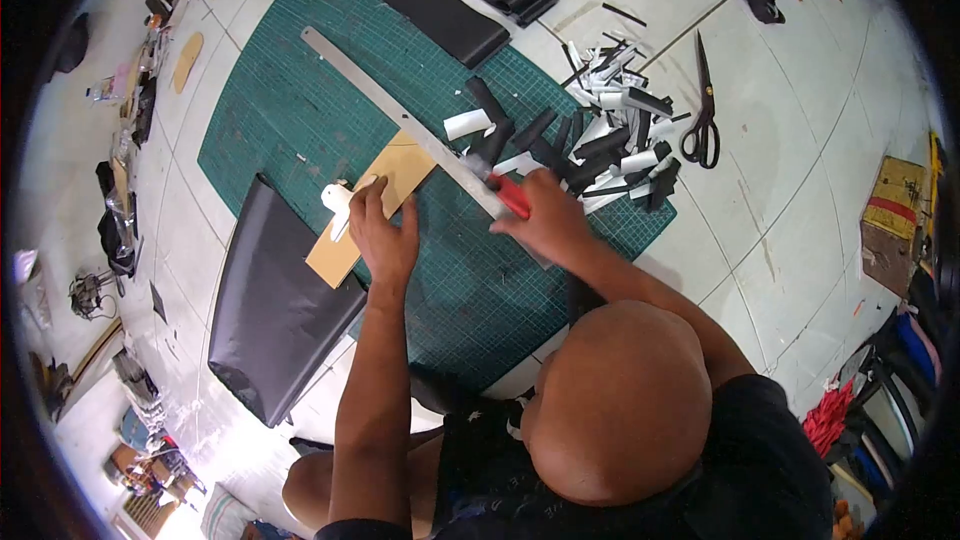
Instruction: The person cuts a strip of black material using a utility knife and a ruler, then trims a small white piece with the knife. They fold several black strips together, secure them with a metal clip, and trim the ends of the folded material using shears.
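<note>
My right hand (548,218) is closed round a red-handled cutter (512,197), whose front end is over the long metal ruler (365,86). The ruler lies diagonally on the green cutting mat (270,90) and meets the upper end of a tan board strip (400,172). My left hand (385,235) rests on that strip with its fingers apart, beside a small white piece (336,199). A sheet of black material (272,310) lies at the mat's lower left, partly under the strip's lower end.
Black and white offcuts (615,145) are heaped on the mat's right side. Black scissors (705,105) lie on the tiled floor (790,210). Long black strips (435,5) cross the mat's top edge. A yellow and red box (892,220) stands at the right.
</note>
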